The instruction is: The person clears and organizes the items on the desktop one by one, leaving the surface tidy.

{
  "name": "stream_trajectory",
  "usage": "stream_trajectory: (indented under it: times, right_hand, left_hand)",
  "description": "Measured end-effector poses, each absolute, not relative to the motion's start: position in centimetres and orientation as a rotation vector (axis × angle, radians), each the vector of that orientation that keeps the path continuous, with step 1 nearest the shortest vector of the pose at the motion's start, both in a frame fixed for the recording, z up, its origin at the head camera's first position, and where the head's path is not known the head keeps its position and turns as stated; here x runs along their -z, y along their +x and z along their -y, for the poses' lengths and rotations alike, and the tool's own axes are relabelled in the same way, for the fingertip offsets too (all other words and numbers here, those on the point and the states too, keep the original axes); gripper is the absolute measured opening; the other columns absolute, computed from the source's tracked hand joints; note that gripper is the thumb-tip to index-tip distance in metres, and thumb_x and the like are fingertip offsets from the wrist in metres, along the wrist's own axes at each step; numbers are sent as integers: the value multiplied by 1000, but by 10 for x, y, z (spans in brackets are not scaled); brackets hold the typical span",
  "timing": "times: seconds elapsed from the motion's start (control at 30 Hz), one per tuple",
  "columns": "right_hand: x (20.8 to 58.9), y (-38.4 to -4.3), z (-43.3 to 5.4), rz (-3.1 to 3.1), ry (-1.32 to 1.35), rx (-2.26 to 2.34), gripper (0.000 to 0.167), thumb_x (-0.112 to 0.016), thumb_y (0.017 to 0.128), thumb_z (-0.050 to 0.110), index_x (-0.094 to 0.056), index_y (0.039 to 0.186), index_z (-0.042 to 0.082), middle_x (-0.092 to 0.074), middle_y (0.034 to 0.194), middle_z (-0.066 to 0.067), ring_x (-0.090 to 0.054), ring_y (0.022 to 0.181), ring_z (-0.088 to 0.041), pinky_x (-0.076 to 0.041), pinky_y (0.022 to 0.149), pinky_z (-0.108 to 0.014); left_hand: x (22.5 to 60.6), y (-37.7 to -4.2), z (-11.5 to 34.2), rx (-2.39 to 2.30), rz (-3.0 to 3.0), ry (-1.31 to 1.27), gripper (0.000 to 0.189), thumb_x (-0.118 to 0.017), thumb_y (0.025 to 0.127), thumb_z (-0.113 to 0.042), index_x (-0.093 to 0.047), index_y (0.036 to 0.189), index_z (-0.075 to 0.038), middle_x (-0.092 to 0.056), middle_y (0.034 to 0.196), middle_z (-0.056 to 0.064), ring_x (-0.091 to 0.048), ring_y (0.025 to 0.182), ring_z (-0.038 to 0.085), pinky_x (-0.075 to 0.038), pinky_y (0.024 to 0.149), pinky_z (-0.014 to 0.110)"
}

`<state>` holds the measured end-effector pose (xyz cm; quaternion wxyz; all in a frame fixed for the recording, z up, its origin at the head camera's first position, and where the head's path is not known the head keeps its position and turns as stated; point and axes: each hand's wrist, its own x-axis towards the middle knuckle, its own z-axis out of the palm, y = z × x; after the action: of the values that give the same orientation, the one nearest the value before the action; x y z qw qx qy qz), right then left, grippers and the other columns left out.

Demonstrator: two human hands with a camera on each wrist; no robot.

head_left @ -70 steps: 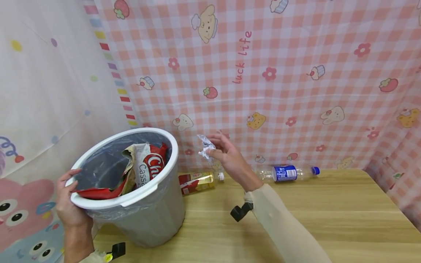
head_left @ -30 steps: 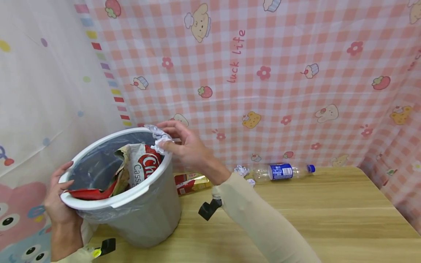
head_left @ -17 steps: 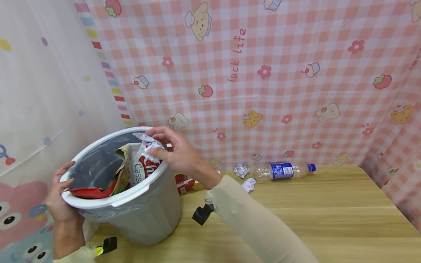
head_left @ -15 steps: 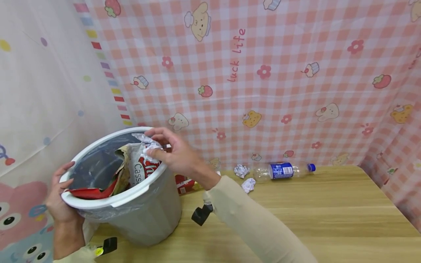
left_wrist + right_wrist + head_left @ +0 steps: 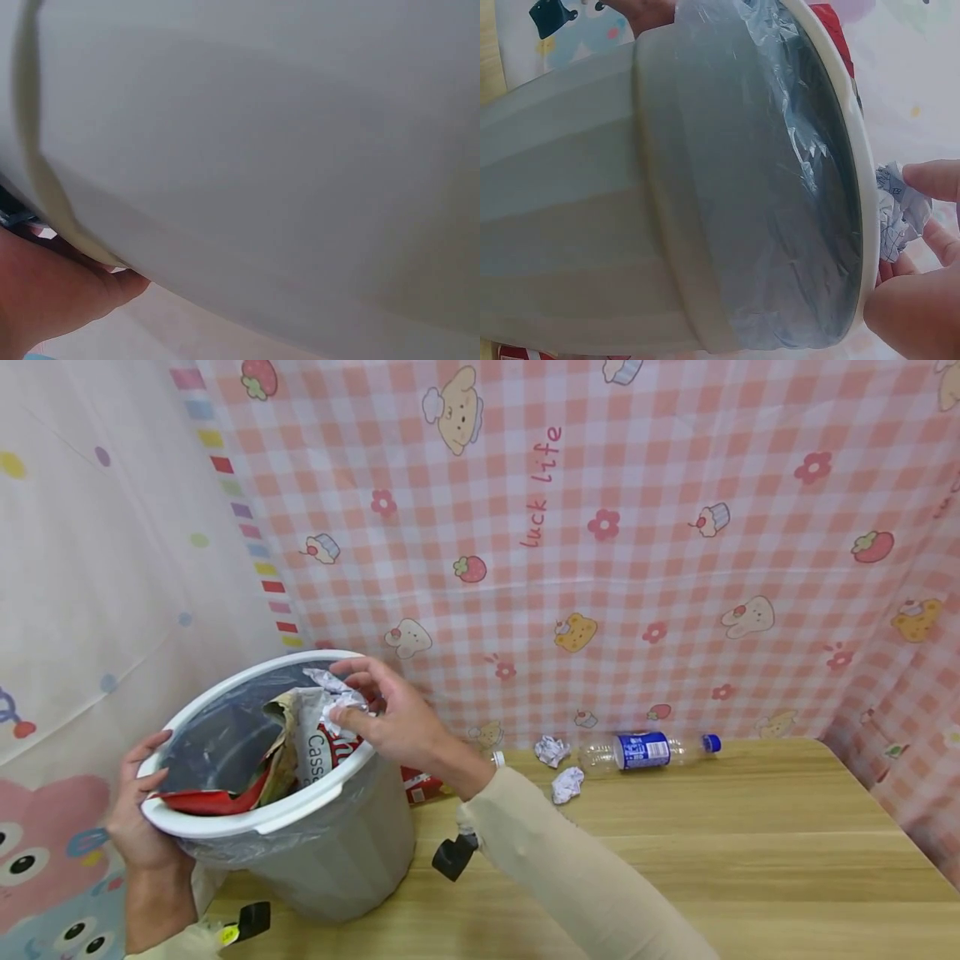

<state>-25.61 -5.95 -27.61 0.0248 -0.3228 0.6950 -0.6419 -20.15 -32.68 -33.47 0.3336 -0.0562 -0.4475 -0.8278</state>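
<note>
In the head view a grey trash bin [image 5: 352, 843] with a white rim and a clear plastic liner leans at the left of the table. My left hand [image 5: 146, 822] grips its rim on the left side, fingers hooked over the edge; the left wrist view shows this hand [image 5: 67, 289] against the bin wall. Over the right part of the opening, my right hand [image 5: 401, 714] pinches a crumpled piece of paper [image 5: 343, 696]. That paper [image 5: 901, 214] shows just beyond the rim in the right wrist view. Inside the bin lies a torn red-and-white snack bag [image 5: 311, 739].
Two crumpled paper balls, one at the back [image 5: 551, 750] and one nearer [image 5: 567, 785], lie on the wooden table [image 5: 712, 852]. Beside them lies a clear bottle [image 5: 643, 751] with a blue label. Behind the bin, a red-labelled bottle [image 5: 422, 783] is partly hidden. A checked curtain [image 5: 637, 568] hangs behind.
My right hand has carried the crumpled paper leftward from above the table to over the bin's opening, then dipped slightly. Two paper balls behind that arm have come into view. The left hand stays on the rim.
</note>
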Motion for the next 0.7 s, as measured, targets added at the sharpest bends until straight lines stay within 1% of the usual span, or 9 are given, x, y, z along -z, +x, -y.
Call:
stream_trajectory:
  times: [0.1,0.37,0.57,0.7]
  right_hand:
    - [277,-256,61,-2161,-1017,1989,46,-68,93,14,-52,136,18,-61,116,2,-53,88,-11,-45,75,-23]
    - [278,-255,61,-2171,-1004,1995,45,-68,93,13,-53,134,21,-61,117,2,-53,88,-10,-44,77,-22]
    - [279,-255,59,-2181,-1027,1973,47,-69,93,17,-52,137,21,-58,121,2,-53,96,-10,-44,86,-26]
    - [280,-255,57,-2166,-1042,1973,47,-68,93,18,-52,137,21,-56,122,2,-54,100,-14,-44,89,-27]
  left_hand:
    - [335,-201,327,2161,1164,-152,40,-31,95,-9,-51,128,2,-45,135,16,-45,118,26,-48,88,26]
    - [336,-202,327,2177,1123,-163,38,-32,95,-7,-51,127,3,-47,133,17,-49,115,26,-49,86,27]
    - [336,-202,327,2172,1134,-160,37,-32,95,-7,-52,125,2,-47,133,17,-48,115,26,-49,86,27]
    - [336,-202,327,2168,1140,-169,37,-32,95,-7,-52,125,2,-46,134,16,-48,116,26,-48,87,27]
